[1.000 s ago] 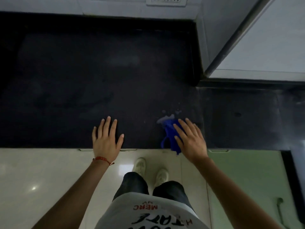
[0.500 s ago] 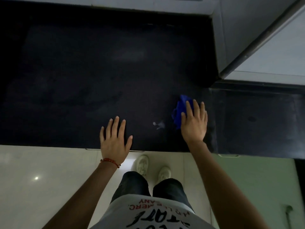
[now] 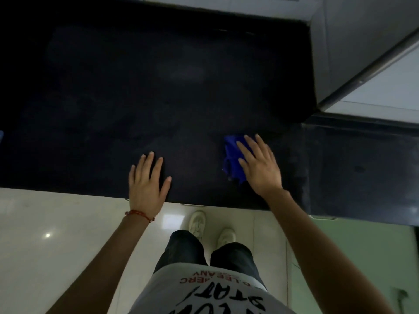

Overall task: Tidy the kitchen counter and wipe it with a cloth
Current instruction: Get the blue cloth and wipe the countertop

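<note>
Nearest the camera, at 6 o'clock, the shirt (image 3: 217, 291) carries printed writing seen upside down from here; red letters that look like "MERC" and large black letters that may be "STAT" can be made out, the rest is cut off or too folded to read. Beyond it, the shoes (image 3: 209, 227) stand on the pale floor (image 3: 56, 223) just short of the desk (image 3: 158, 98) edge. The left hand (image 3: 147, 182) lies flat near that edge at about 7 o'clock of the desk's middle, fingers (image 3: 147, 160) straight and released, gripping nothing, a red thread (image 3: 139, 214) at the wrist; it reads as a brace. At about 4 o'clock the right hand (image 3: 258, 164) presses the cloth (image 3: 233, 155) onto the desk with straight fingers, not clenched round it; the cloth shows on the hand's left side, the rest hidden beneath the palm. To wipe well, I judge, keep the palm's weight over the cloth so it does not bunch or slip out, work in overlapping passes, and carry strokes out toward 12 o'clock, where the dark surface looks faintly smeared up to the wall (image 3: 226, 0).
</note>
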Motion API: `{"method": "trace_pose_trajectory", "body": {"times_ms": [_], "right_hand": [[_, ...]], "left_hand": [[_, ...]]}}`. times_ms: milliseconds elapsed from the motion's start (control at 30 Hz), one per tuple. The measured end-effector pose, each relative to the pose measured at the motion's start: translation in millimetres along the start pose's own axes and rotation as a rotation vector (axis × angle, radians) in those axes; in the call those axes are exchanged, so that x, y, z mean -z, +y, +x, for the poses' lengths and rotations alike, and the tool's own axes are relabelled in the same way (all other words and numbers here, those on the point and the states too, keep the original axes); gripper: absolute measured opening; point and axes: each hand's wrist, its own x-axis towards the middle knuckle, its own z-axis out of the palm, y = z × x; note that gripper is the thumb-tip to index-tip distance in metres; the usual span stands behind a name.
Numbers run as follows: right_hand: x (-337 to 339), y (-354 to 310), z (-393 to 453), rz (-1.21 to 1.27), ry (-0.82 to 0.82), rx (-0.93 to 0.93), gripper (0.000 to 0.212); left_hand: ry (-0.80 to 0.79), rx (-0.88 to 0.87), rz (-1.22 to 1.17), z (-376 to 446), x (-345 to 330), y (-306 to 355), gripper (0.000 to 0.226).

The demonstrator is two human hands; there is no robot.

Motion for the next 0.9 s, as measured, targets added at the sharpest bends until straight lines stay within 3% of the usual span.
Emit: {"method": "trace_pose_trajectory", "body": {"times_ms": [100,167,267,333,400,500,567,633,700,767,833,900], "right_hand": [[5,18,9,0.071,0.088,-0.279,0.054],[1,-5,10,0.085,0.113,-0.398,0.054],[-14,-57,-5,0.024,0.028,-0.091,0.051],[-16,-51,-7,-0.054,0.000,0.089,0.047],[-10,-22,5,-0.056,0.064,0.017,0.045],[-1,-16,15,0.044,0.053,-0.361,0.048],[-11,-54,7,0.027,0.080,-0.300,0.048],[-20,-90,-11,-0.030,-0.005,-0.008,0.047],[-19,-79,-13,-0.078,-0.047,0.123,0.047],[-11,-47,-1,-0.048,0.010,-0.005,0.047],[-6,-34,12,0.014,0.055,-0.264,0.049],[-11,-62,7,0.010,0.089,-0.275,0.048]], "left_hand": [[-0.012,0.012,0.036,3,5,-16,0.057],[-0.010,0.001,0.072,4,6,-17,0.056],[0.007,0.004,0.078,3,5,-15,0.054],[0.012,-0.001,0.078,2,5,-16,0.054],[0.020,-0.007,0.086,3,5,-17,0.054],[0.017,-0.002,0.094,3,5,-17,0.054],[0.020,-0.001,0.101,3,5,-16,0.053],[0.013,-0.003,0.099,3,6,-17,0.053],[0.009,-0.012,0.106,3,6,-17,0.053],[0.007,-0.013,0.108,4,7,-17,0.053],[0.005,-0.003,0.108,3,7,-17,0.053],[0.010,-0.008,0.109,4,7,-16,0.053]]}}
